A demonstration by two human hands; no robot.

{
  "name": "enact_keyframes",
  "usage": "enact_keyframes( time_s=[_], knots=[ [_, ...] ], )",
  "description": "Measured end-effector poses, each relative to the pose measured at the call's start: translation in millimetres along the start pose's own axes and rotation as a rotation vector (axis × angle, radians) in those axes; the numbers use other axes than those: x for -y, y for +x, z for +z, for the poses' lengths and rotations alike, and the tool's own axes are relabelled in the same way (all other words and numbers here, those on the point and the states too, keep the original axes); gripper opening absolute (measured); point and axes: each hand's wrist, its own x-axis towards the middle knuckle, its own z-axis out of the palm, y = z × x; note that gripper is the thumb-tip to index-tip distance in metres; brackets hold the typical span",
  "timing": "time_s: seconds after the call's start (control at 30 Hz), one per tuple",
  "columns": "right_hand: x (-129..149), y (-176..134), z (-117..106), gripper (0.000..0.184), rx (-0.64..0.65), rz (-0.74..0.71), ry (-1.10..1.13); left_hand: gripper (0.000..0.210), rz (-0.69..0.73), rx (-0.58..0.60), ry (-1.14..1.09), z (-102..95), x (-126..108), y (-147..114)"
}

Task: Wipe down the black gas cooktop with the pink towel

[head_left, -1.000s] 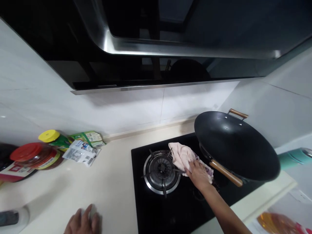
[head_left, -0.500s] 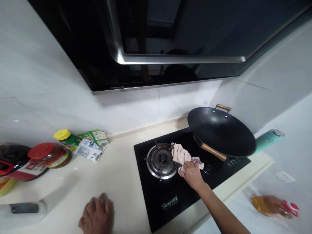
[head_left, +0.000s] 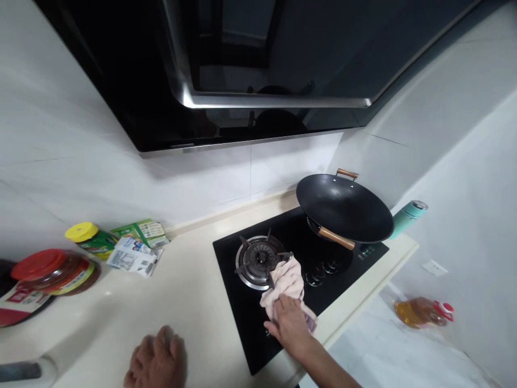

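Observation:
My right hand (head_left: 288,326) presses a crumpled pale pink cloth (head_left: 286,280) onto the black glass of the gas stove (head_left: 250,318), in front of the left burner (head_left: 259,261). Its fingers grip the cloth, which covers part of the glass and touches the burner's pan support. A purplish part of the cloth shows beside my wrist. On the cream countertop (head_left: 194,302), left of the stove, rests my left hand (head_left: 156,360), fingers curled and no object visible in it.
A black wok (head_left: 343,210) with wooden handles sits over the right burner, a green bottle (head_left: 406,218) beyond it. Jars (head_left: 56,272) and packets (head_left: 135,256) stand along the left wall. The range hood (head_left: 258,116) overhangs the stove. An oil bottle (head_left: 420,312) is lower right.
My right hand has drawn the cloth toward the stove's front edge and leftward, uncovering the control knobs. My left hand stays on the countertop. The view has shifted slightly.

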Motion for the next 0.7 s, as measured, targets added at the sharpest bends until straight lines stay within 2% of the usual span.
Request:
enact_keyframes(
  time_s=[0.1,0.17,0.27,0.4,0.47,0.57,0.7],
  knots=[
    [5.3,-5.2,-8.4,0.029,-0.007,0.033,0.112,0.060,-0.001,0.003,-0.008,-0.3,-0.3,1.0],
    [-0.6,2.8,-18.3,0.029,-0.075,0.118,0.149,0.060,0.005,0.002,-0.006,-0.6,-0.7,1.2],
    [-12.1,25.9,-23.4,0.046,-0.142,0.257,0.139,0.059,0.031,-0.018,0.012,-1.9,-1.4,0.5],
    [-14.0,43.4,-0.7,0.080,-0.031,0.323,0.148,0.057,0.041,-0.016,0.006,-2.1,0.5,0.7],
    [-12.9,35.3,15.6,0.080,-0.036,0.294,0.154,0.057,0.034,-0.008,-0.002,0.2,3.2,2.0],
    [-19.6,6.7,35.1,0.068,-0.109,0.209,0.135,0.057,0.041,-0.014,-0.009,4.2,6.4,4.2],
    [-49.3,-27.9,42.3,0.049,-0.227,0.199,0.056,0.060,0.040,-0.013,-0.008,3.1,4.8,4.6]
  ],
)
